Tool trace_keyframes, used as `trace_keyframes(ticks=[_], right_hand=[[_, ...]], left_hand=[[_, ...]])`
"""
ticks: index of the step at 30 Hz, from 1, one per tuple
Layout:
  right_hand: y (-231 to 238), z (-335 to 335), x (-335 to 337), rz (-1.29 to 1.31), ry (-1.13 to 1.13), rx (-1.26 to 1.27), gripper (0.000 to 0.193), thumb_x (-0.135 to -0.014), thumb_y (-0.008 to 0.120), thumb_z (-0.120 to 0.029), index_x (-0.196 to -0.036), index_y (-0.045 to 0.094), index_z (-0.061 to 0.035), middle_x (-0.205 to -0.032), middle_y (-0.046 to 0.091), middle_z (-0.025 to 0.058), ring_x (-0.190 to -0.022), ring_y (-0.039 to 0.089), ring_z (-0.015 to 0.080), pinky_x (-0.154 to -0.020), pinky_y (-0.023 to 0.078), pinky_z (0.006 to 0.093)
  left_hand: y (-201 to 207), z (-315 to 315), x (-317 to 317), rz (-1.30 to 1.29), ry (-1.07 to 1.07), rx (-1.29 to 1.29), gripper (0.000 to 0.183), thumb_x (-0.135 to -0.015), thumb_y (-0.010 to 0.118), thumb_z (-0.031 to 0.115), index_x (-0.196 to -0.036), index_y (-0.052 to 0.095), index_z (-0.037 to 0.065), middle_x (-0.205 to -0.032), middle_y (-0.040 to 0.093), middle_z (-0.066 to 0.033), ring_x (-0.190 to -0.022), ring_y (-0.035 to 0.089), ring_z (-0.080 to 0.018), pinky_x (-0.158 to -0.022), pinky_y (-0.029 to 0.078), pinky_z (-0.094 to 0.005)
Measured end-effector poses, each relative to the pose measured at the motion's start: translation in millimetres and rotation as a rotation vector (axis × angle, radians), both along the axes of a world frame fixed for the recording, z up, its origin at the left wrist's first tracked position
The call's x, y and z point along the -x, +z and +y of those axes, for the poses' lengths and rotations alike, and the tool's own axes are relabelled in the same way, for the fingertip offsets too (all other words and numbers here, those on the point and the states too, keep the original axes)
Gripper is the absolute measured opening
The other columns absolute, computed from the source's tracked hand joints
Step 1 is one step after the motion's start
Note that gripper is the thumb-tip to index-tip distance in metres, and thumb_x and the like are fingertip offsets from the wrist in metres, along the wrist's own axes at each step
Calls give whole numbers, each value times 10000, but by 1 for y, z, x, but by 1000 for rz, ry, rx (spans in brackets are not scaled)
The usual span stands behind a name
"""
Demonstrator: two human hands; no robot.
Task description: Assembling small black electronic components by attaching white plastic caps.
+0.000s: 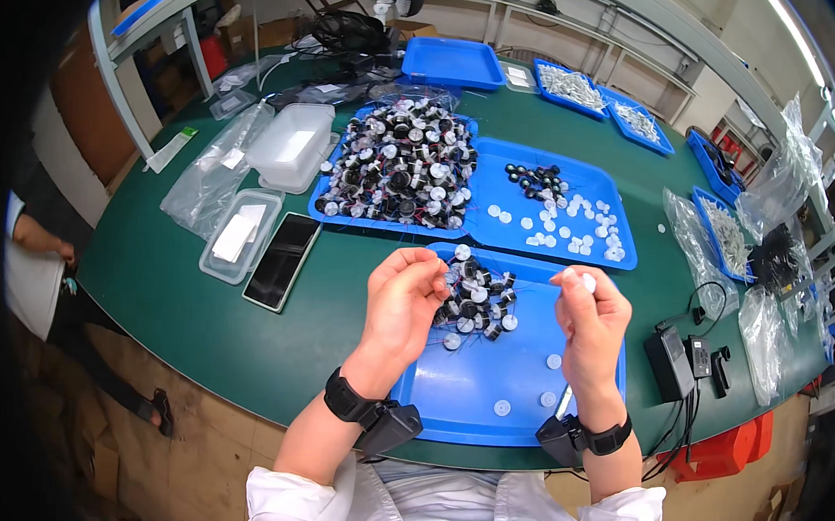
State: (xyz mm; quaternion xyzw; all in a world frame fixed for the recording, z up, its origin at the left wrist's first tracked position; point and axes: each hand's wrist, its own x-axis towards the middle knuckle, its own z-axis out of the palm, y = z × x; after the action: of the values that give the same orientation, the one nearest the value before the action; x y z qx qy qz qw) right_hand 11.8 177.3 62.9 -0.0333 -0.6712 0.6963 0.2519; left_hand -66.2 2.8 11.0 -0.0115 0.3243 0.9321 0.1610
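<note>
My left hand [402, 296] is closed at the left edge of a pile of small black motors with white discs and thin wires [475, 300]. Its fingertips are pinched together, and whatever they hold cannot be made out. Over the right side of the near blue tray [461, 403], my right hand [592, 323] is raised and closed on a small white plastic disc [588, 282]. The motor pile lies in the upper left of that tray. Loose white discs [502, 408] are scattered in its lower and right parts. A silvery strip [563, 401] shows beside my right wrist.
Beyond are a blue tray heaped with motors [399, 163] and another with discs and black parts [550, 199]. A phone [283, 262] and clear plastic boxes [291, 140] lie left. Black adapters with cables [669, 364] sit right. Another person [40, 268] stands far left.
</note>
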Motion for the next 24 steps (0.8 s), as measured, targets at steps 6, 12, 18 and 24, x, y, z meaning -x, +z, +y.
trace_keyframes(ticks=[6,12,18,24], right_hand=[[-11,-8,-19,-132,56,-192,108,-807,655,-104,-843,623,-7,-672,556,-39,-597,467,16,-520,365,170],[-31,-1,-23,-81,237,-203,101,-773,658,-69,-845,637,-1,-679,585,-3,-603,494,34,-525,386,183],[-32,4,-23,-32,312,-195,105,-768,657,-57,-853,642,4,-691,600,9,-608,513,42,-532,400,189],[-31,4,-28,-138,341,-59,142,-791,656,-86,-902,639,0,-752,609,15,-653,518,36,-552,408,188]], left_hand=[[8,7,-9,521,215,531,81,-801,581,-20,-856,535,16,-793,567,-28,-698,527,-72,-617,422,-199],[0,8,-10,697,45,534,66,-806,593,-10,-865,562,-8,-818,587,-66,-734,560,-99,-652,456,-222],[-8,6,-18,621,-288,183,85,-849,589,65,-850,577,-20,-820,604,-95,-756,578,-136,-639,465,-250],[5,8,-29,602,-294,264,253,-800,636,9,-1031,543,-33,-969,549,-97,-844,542,-132,-779,453,-271]])
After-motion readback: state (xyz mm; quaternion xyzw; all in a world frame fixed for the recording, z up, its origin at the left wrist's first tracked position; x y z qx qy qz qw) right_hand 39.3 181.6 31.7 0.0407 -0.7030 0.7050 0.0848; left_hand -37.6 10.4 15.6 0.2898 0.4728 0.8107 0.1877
